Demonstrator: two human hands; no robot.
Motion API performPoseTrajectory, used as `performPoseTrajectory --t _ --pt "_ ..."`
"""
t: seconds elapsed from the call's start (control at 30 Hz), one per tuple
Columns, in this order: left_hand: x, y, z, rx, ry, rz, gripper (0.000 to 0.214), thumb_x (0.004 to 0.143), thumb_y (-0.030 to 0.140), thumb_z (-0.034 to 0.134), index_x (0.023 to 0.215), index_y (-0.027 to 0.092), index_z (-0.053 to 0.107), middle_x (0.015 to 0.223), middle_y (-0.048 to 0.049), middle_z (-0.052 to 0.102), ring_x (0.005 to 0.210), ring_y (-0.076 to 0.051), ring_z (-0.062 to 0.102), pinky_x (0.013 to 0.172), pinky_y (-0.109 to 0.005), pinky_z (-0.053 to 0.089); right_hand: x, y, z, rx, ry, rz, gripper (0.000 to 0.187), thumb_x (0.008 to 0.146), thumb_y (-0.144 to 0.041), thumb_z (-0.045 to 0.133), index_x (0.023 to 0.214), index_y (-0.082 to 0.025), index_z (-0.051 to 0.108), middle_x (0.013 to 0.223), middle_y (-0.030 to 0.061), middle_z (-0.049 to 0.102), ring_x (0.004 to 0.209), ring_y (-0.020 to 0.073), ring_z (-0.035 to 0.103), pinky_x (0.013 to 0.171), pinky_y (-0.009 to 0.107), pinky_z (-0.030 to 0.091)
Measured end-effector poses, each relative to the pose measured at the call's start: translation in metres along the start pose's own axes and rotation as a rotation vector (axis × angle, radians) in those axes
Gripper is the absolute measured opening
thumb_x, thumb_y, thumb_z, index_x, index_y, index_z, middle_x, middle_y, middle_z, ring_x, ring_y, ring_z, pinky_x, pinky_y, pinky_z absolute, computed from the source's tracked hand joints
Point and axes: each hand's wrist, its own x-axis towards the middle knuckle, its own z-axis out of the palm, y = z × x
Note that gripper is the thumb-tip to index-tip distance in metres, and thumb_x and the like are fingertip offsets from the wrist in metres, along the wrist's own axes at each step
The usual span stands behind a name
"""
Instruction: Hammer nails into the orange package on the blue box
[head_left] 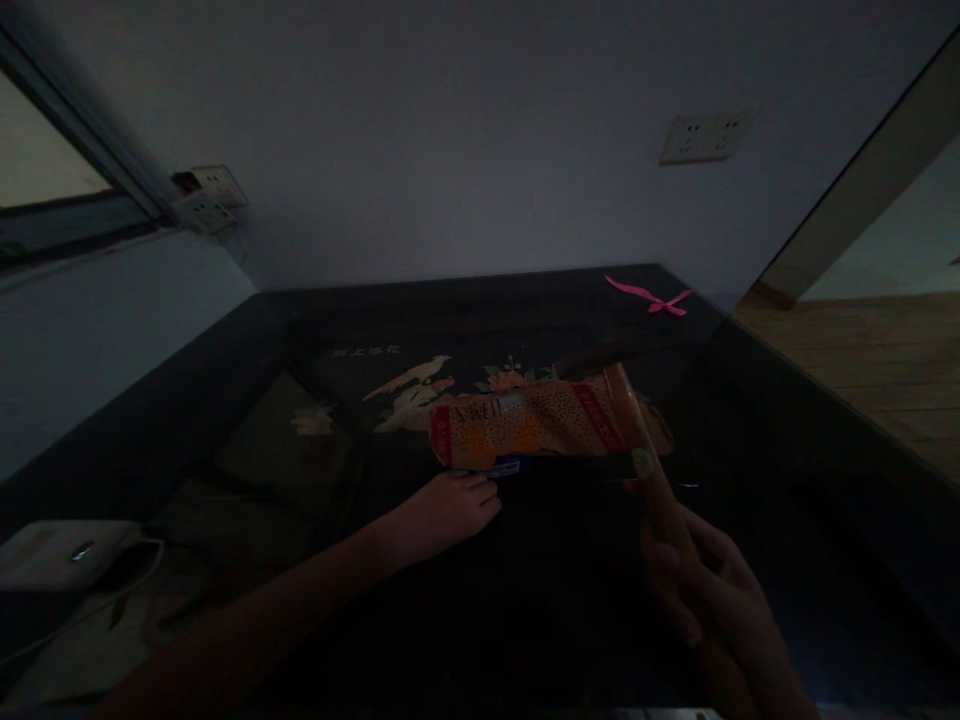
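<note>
My right hand (709, 580) is closed around a long brown wooden stick (651, 480), smooth, with a pale round label partway along it. The stick points away from me, and its far end lies over the right part of a patterned packet (525, 420). That packet is tan and orange with black dots, red bands and printed lettering. Just below its near edge shows a small blue strip (511, 468) with white print. My left hand (457, 505) has its fingers curled beside the packet's lower left edge, touching or very near the blue strip; what they hold, if anything, is hidden.
Under everything is a dark glossy tabletop (450, 320) with a painted bird and flowers. A pink ribbon (660, 302) lies at its far right corner. At the left are a white device (67, 553) and its cable. Wall sockets (705, 137) are behind. The light is dim.
</note>
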Motion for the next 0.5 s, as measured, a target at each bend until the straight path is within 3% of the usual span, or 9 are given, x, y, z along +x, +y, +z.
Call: performPoseTrajectory --t 0.13,0.23,0.4,0.5 --pt "-0.001 0.003 0.011 0.036 0.066 -0.036 0.009 0.09 0.01 0.051 0.088 0.014 0.058 0.086 -0.0054 0.065 0.079 -0.018 0.062 0.068 -0.029 0.045 0.0 0.003 -0.001 -0.031 -0.005 0.006 0.055 0.071 -0.04 0.08 0.118 -0.017 0.063 0.046 -0.0078 0.049 0.029 0.0016 0.034 0.031 0.012 0.023" --pt "-0.006 0.006 0.006 -0.055 0.123 -0.06 0.009 0.091 0.015 0.051 0.085 0.015 0.059 0.081 -0.004 0.065 0.075 -0.017 0.061 0.068 -0.03 0.044 0.002 0.006 -0.003 -0.033 0.02 -0.013 0.054 0.07 -0.041 0.079 0.116 -0.017 0.064 0.045 -0.0079 0.049 0.028 0.0007 0.033 0.031 0.012 0.022" --pt "-0.014 0.011 -0.032 -0.442 0.213 0.002 0.013 0.091 0.018 0.053 0.099 0.019 0.063 0.09 -0.002 0.071 0.083 -0.014 0.063 0.078 -0.028 0.044 0.005 0.007 -0.005 -0.05 -0.015 -0.007 0.055 0.068 -0.045 0.08 0.113 -0.017 0.065 0.041 -0.0083 0.048 0.026 0.0022 0.034 0.029 0.012 0.024" --pt "-0.012 0.005 -0.057 -0.648 0.319 0.046 0.013 0.089 0.017 0.056 0.098 0.02 0.065 0.089 -0.001 0.072 0.084 -0.012 0.064 0.081 -0.025 0.045 0.006 0.007 -0.005 -0.04 -0.011 -0.008 0.055 0.068 -0.045 0.08 0.113 -0.017 0.065 0.041 -0.008 0.049 0.026 0.0025 0.034 0.029 0.013 0.024"
